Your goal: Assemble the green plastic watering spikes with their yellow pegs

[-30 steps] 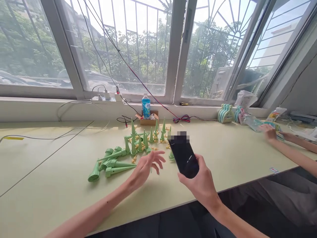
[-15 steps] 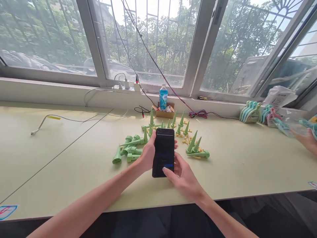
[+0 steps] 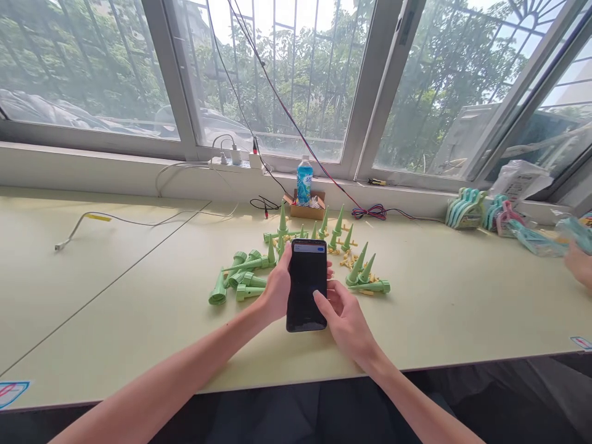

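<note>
A black smartphone is held upright above the table in front of me, its screen mostly dark with a pale banner near the top. My left hand grips it along the left edge, fingertips showing past the right side. My right hand closes around the lower right edge, its thumb over the screen and its other fingers curled, partly hidden. Beyond the phone stand several green plastic spikes. More green spikes lie in a heap on the left, and small yellow valve-like pieces are scattered on the right.
A blue-labelled bottle stands in a small cardboard box by the window. A white cable crosses the table at left. Coiled wires and bundled hangers lie farther right. Another person's hand touches bagged hangers.
My right thumb has moved up and right on the phone. The screen now shows a pale top banner, and its lower blue area is gone. The other person's hand has shifted right.
</note>
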